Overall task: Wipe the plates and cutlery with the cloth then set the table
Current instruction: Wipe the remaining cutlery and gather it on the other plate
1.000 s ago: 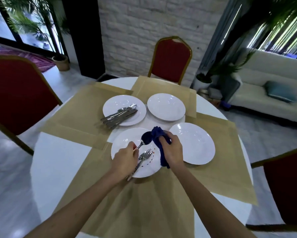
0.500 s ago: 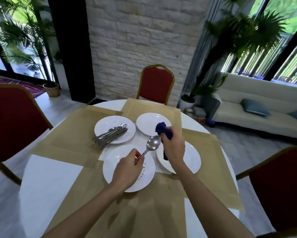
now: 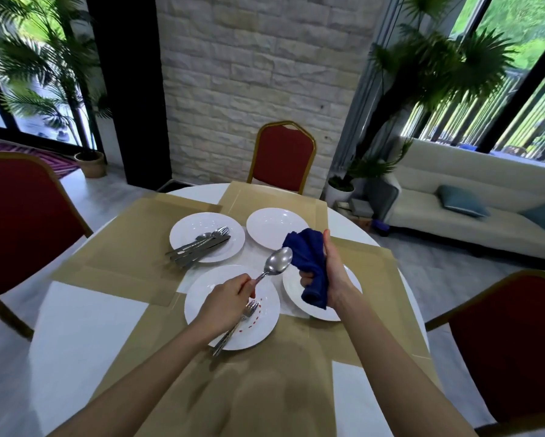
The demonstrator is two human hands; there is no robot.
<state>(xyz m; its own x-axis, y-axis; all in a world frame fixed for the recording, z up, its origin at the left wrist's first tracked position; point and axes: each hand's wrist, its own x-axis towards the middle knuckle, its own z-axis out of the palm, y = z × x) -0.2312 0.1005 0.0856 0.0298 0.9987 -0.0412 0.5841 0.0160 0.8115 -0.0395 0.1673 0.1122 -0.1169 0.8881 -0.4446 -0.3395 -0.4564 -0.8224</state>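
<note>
Left hand [image 3: 225, 307] is pinching the spoon [image 3: 277, 261], right hand [image 3: 335, 275] is gripping the cloth [image 3: 310, 257] beside it, both hovering well inside the bench [image 3: 85, 326] edges.

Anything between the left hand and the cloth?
Only the spoon: the left hand grips its handle, its bowl ends beside the blue cloth gripped by the right hand. Head view.

Cloth [image 3: 309, 263]: dark blue, plain. Spoon [image 3: 278, 261]: shiny silver. Fork [image 3: 251, 309]: silver. Cutlery pile [image 3: 198, 246]: silver-grey. Plates [image 3: 274, 228]: white; near plate [image 3: 268, 304] bears small red dots in curved row. Tabletop [image 3: 85, 335]: white. Placemats [image 3: 132, 247]: tan, plain. Chairs [image 3: 283, 156]: red upholstery, gold frame. Wall [image 3: 255, 74]: pale cream stone blocks, staggered courses. Sofa [image 3: 454, 222]: cream; cushions [image 3: 462, 201]: teal. Rug [image 3: 53, 159]: pink-purple stripes. Palm fronds [image 3: 37, 58]: green. Pot [image 3: 91, 164]: tan. Pillar [image 3: 129, 89]: black. Floor [image 3: 454, 269]: pale grey.
</note>
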